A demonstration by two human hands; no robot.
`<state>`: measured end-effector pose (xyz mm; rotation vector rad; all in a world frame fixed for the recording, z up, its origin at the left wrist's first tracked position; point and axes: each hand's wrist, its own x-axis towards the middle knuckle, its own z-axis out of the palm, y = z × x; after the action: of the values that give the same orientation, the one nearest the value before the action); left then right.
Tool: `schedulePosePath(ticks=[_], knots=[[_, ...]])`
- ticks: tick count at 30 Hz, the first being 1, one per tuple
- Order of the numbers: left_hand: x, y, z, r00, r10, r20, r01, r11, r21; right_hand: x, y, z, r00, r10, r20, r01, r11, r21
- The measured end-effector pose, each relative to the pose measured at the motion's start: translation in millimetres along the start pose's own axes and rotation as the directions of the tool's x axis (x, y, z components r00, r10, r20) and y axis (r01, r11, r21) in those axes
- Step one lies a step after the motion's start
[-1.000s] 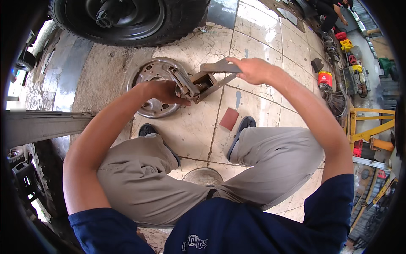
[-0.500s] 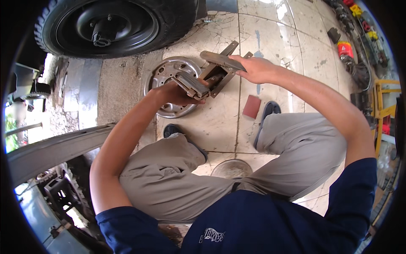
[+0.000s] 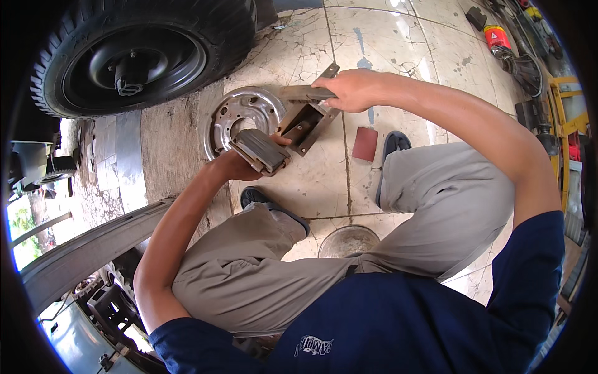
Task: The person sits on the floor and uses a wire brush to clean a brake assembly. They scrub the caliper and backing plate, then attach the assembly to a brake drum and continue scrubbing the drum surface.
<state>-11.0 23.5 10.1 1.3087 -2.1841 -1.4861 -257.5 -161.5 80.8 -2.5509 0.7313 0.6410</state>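
Steadying the grey block, gripped in the left hand, is probably needed whenever the flat bar, grasped in the right hand, is moved.

On the floor, the disc lies between the wheel and the bracket.

navy short-sleeved shirt, white print, khaki trousers, 2 dark shoes

Black wheel (treaded), red can.
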Motion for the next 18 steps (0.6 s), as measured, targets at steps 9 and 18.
schedulePosePath(ticks=[9, 18], knots=[[5.5, 19.6, -12.6, 0.984, -0.122, 0.131, 0.066, 0.928, 0.368, 0.7, -0.7, -10.1, 0.999, 0.032, 0.024, -0.033, 0.999, 0.041], [-12.9, -75.3, -0.8, 0.935, -0.349, 0.057, 0.238, 0.739, 0.63, 6.1, 19.4, -15.0, 0.999, -0.018, -0.051, 0.011, 0.992, -0.122]])
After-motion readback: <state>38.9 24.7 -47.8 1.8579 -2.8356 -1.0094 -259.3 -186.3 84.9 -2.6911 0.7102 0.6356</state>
